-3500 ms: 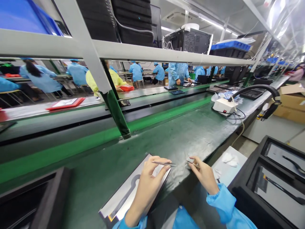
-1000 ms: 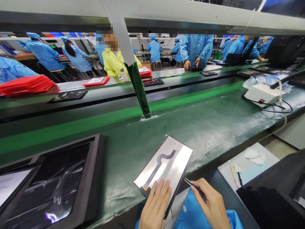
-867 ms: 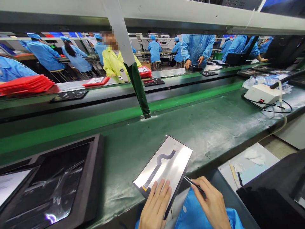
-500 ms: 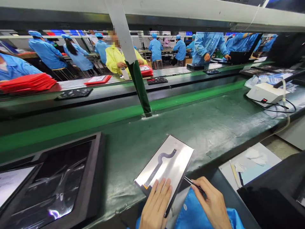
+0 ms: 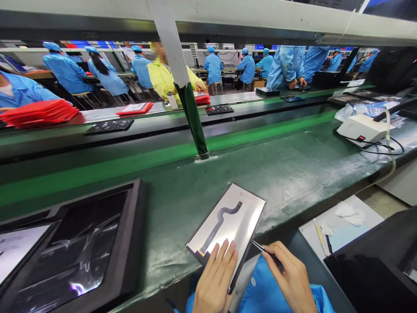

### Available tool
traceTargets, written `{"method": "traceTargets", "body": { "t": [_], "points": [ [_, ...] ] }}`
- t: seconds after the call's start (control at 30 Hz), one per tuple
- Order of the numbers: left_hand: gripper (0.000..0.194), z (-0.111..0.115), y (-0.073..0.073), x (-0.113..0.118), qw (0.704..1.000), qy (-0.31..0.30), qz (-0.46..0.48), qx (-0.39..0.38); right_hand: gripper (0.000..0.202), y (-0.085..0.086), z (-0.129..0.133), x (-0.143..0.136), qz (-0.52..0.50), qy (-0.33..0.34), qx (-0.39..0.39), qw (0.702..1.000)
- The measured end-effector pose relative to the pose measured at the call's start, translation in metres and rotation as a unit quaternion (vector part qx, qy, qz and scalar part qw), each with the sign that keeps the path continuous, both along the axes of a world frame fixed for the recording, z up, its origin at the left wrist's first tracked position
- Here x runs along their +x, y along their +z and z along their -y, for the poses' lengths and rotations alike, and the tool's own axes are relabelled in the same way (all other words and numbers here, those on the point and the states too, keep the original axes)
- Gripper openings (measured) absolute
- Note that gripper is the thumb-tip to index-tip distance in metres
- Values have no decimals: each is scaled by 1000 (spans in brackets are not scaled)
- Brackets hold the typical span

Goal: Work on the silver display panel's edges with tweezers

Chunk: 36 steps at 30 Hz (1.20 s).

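A flat panel point(image 5: 243, 217) with a shiny silver back and a curved dark ribbon cable point(image 5: 216, 226) lies tilted over the front edge of the green bench. My left hand point(image 5: 218, 278) rests on its lower part, fingers stretched out flat. To the right, my right hand point(image 5: 288, 274) pinches dark tweezers point(image 5: 271, 253), whose pale tips touch the panel's right edge. The underside of the panel is hidden.
At the left, a black foam tray point(image 5: 130, 243) holds panels under clear film. A post point(image 5: 193, 117) rises from the green bench point(image 5: 169, 208). A white device point(image 5: 365, 128) with cables sits at the right. Co-workers point(image 5: 163, 78) are beyond the conveyor.
The panel and my left hand have shifted slightly right. The tweezers stay at the panel's edge. Behind, dark plates on the conveyor have moved right and co-workers' hands have moved.
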<state>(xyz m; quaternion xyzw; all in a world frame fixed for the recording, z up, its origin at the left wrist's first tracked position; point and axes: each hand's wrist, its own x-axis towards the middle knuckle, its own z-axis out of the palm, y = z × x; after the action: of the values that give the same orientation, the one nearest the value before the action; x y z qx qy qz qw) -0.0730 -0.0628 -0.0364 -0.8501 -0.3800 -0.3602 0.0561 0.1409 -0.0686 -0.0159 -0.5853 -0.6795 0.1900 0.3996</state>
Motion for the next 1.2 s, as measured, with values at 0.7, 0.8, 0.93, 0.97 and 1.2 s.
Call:
{"method": "traceTargets", "body": {
  "t": [0.7, 0.8, 0.93, 0.97, 1.2],
  "points": [
    [74, -2, 2, 4, 999, -5, -23, 25, 20, -5, 1, -2, 15, 23, 48, 998],
    [74, -1, 1, 4, 1000, -5, -23, 17, 20, -5, 0, -2, 10, 25, 51, 998],
    [77, 1, 1, 2, 999, 0, -32, 3, 20, -6, 1, -2, -4, 30, 22, 999],
    [77, 1, 1, 2, 999, 0, -37, -1, 21, -7, 1, -2, -13, 31, 8, 999],
    [73, 2, 3, 2, 999, -1, -40, -21, 36, -6, -7, 2, -179, 25, -222, 958]
  ]
}}
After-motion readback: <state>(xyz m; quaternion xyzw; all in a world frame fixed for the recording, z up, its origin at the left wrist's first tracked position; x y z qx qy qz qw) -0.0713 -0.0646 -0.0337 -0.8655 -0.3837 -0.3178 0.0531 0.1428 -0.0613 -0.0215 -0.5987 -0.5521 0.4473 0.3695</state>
